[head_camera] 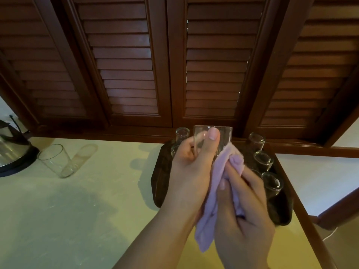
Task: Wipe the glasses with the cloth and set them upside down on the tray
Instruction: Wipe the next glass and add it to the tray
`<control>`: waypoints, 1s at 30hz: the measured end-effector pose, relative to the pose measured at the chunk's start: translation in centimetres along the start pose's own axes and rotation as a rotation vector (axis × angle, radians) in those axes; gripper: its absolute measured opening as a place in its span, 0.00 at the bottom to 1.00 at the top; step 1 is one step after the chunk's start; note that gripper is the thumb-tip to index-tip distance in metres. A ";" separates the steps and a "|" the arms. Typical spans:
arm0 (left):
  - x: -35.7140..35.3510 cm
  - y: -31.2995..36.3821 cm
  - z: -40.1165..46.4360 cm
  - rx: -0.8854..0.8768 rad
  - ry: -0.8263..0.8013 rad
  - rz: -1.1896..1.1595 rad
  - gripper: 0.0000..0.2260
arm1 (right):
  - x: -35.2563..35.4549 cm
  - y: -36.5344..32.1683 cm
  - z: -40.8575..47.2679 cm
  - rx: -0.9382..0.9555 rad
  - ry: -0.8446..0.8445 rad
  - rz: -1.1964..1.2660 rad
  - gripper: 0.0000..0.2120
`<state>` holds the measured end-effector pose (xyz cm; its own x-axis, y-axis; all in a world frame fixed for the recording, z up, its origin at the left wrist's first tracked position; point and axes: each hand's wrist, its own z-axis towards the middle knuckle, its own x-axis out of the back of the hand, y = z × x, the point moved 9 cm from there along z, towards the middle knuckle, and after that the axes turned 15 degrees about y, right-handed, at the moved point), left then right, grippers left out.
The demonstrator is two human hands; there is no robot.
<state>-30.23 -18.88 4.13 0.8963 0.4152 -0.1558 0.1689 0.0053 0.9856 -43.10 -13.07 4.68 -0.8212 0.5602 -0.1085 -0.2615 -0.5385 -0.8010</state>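
You are in the wiping step. Your left hand (191, 164) is wrapped round a clear glass (223, 137), thumb laid across its near side and fingers behind it, holding it up above the tray (158, 183). Your right hand (244, 206) is closed on the pale pink cloth (213, 200), whose upper end is bunched against the lower right of the glass while the loose end hangs down between your wrists. From this angle I cannot tell which way the held glass is turned.

The next move, as I judge it, is to finish rubbing the wall and rim, then make sure the mouth faces down and lower the glass into a free spot on the tray without knocking its neighbours.

The dark tray sits at the right end of the worktop (77, 210). It already carries glasses that look to be standing mouth down: three down its right side (262, 161) and at least one at its far left corner (182, 133); your hands hide the middle. One more glass (53, 159) stands upright on the worktop well to the left, near a kettle (13, 150), and appears empty and still to be wiped.
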 end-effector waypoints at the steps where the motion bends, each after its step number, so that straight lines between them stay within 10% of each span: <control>1: 0.1 -0.3 -0.3 0.003 0.012 -0.019 0.33 | -0.2 -0.1 1.0 0.006 -0.010 0.006 0.17; 6: -1.1 -0.6 -1.5 0.107 -0.098 -0.103 0.31 | -1.2 -1.7 4.8 0.074 -0.061 -0.015 0.17; 11: -0.3 -1.9 0.5 0.245 -0.103 -0.020 0.55 | -0.3 -0.6 -0.5 0.100 -0.070 -0.044 0.16; 30: 0.4 -1.2 -0.8 0.233 -0.088 -0.078 0.42 | -1.6 -1.8 3.9 -0.015 -0.014 0.064 0.15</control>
<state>-30.42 -18.05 2.89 0.9073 0.3406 -0.2464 0.3199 -0.1791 0.9304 -43.32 -15.45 8.63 -0.8430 0.5161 -0.1518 -0.2005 -0.5633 -0.8016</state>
